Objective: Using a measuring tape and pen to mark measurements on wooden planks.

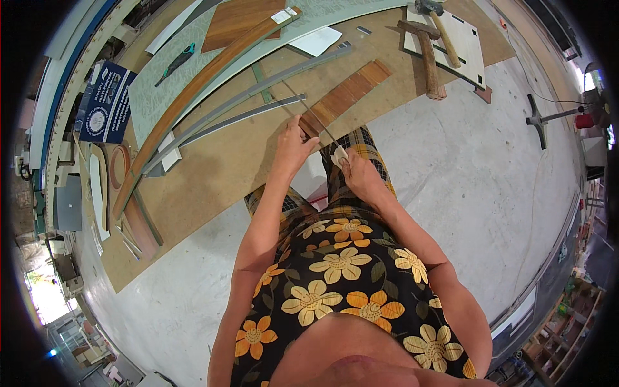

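A short reddish-brown wood-grain strip (353, 88) lies slanted across the near edge of the brown board. My left hand (294, 147) grips its near-left end, thumb on one side and fingers on the other. My right hand (362, 175) is closed round the pale handle of a long, thin, dark metal tool (320, 122), which looks like a slim file. Its shaft slants away to the upper left and crosses over the strip close to my left fingers. Whether the shaft touches the strip I cannot tell.
On the brown board (193, 213) lie a long curved wooden strip (169, 119), grey edging strips (242, 97), a teal-handled knife (177, 63) and a white sheet (316, 42). Two hammers (427, 58) rest on a pale slotted panel (474, 58). A dark blue box (106, 103) stands at left.
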`<state>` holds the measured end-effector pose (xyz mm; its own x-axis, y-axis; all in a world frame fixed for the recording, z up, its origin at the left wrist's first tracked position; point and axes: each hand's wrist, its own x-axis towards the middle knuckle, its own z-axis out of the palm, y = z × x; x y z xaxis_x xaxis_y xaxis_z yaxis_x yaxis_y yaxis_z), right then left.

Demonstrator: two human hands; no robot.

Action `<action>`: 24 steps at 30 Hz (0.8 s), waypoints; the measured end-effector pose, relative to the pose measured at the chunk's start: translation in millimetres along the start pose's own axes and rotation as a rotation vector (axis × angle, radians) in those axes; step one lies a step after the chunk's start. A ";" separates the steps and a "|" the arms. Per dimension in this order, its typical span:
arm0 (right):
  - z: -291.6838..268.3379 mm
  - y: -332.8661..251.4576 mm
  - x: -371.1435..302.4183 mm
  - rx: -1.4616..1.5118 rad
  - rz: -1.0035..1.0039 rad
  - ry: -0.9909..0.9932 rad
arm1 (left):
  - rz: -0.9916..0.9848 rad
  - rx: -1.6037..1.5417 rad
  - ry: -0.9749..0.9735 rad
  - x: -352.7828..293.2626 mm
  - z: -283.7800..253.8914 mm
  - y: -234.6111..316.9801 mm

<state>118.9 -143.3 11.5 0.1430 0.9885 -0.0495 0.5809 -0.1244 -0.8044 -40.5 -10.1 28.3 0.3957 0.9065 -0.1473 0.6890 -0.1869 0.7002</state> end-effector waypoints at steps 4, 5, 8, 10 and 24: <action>0.3 2.2 0.2 -0.055 0.018 -0.008 | -0.019 -0.004 0.080 -3.2 6.0 -0.9; 1.0 3.3 -0.3 -0.054 0.008 -0.001 | -0.025 0.003 0.080 -3.4 6.0 -0.9; 3.2 3.7 -2.1 -0.051 -0.017 0.011 | -0.032 0.005 0.093 -2.1 8.3 -4.7; 4.4 3.1 -4.1 -0.050 -0.035 0.015 | -0.035 0.000 0.109 -3.8 12.3 -10.0; -8.0 -2.3 -6.6 -0.185 0.074 -0.076 | 0.076 -0.040 0.256 -15.5 24.2 -9.5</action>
<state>123.1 -150.2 18.4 0.1338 0.9789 -0.1546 0.7094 -0.2035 -0.6748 -38.5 -31.6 7.1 0.2753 0.9576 0.0848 0.6369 -0.2478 0.7300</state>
